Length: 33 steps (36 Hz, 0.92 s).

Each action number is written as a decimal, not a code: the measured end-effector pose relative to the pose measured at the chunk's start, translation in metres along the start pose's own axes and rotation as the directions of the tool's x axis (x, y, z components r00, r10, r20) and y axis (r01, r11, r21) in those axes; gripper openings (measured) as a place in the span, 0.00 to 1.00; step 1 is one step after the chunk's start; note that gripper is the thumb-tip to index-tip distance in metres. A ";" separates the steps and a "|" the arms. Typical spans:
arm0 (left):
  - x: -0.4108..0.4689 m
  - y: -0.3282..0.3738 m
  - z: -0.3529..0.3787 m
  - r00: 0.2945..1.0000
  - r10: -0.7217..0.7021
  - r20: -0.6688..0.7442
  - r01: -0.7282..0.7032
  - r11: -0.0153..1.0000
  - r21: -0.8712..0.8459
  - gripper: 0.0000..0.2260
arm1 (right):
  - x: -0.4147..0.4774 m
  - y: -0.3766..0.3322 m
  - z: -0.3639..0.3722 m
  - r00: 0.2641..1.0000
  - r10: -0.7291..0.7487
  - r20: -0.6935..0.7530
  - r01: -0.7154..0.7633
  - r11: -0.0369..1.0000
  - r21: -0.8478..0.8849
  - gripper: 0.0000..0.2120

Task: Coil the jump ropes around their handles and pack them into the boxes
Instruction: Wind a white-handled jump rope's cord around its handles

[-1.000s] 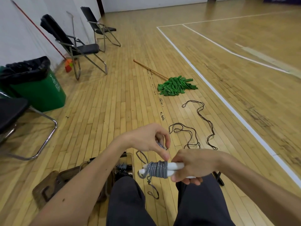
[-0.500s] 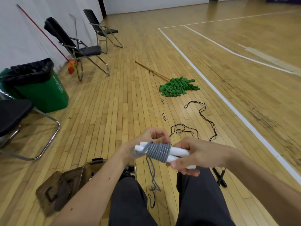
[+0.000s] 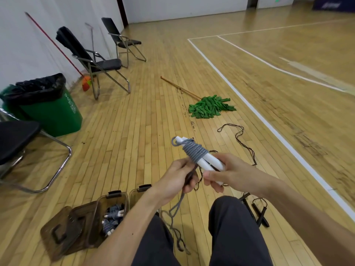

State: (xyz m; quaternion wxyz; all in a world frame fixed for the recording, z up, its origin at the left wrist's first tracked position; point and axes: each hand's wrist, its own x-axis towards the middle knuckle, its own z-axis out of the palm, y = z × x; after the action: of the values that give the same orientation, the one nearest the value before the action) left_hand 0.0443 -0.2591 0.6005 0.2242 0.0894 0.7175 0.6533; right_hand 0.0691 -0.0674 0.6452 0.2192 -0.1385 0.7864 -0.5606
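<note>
Our paired white handles, wound with grey rope, slant up and away to the left from our right hand, which clasps their near ends. Our left hand, just below and left of the coil, pinches the loose tail hanging down. An open box sits further left.

A grey rope sits coiled tight round two tilted white handles, tail dangling. Wound grey ropes fill an open brown box; a black rope sprawls on the floor.
</note>
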 end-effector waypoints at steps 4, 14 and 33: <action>-0.005 -0.006 0.004 0.997 -0.046 0.064 0.049 0.998 -0.033 0.18 | 0.002 0.006 -0.004 0.993 0.052 -0.104 -0.047 0.998 0.050 0.14; -0.008 -0.016 0.004 0.994 -0.091 0.064 0.077 0.978 0.196 0.18 | 0.006 0.022 -0.015 0.971 0.025 -0.239 -0.025 1.000 0.003 0.12; -0.011 0.013 0.012 0.982 0.107 0.156 -0.166 0.091 0.982 0.14 | 0.024 0.070 -0.016 0.968 0.196 -0.156 -0.219 0.964 -0.151 0.06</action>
State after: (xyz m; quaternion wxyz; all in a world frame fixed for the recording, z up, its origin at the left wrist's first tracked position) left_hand 0.0573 -0.2513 0.6149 0.0614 0.2965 0.9528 0.0216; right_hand 0.0422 -0.0416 0.5790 0.2089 -0.0335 0.8543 -0.4747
